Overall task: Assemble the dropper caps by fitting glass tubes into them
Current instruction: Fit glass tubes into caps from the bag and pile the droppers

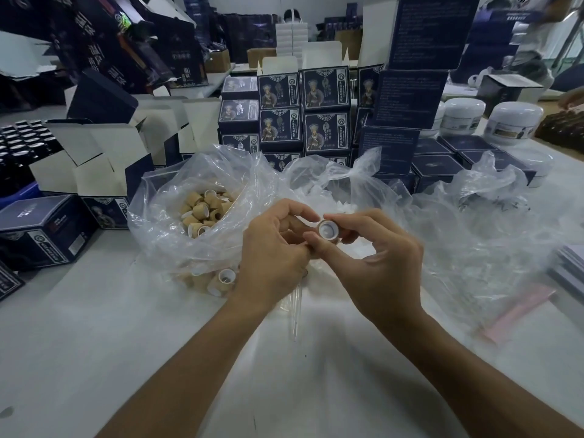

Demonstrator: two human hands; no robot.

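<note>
Head view: dropper cap [328, 230] sits mid-frame above the worktop [94, 327], open white inside facing the camera, pinched btwn right hand [369, 257] thumb & fingers. Left hand [273, 248] is curled just beside it, fingertips touching the right thumb; glass tubes [297, 308] hang below it, grip hidden. More tan caps [205, 210] fill a clear plastic bag [177, 245] to the left. Dark printed boxes [303, 112] stand stacked behind, white jars [515, 121] far right.
</note>
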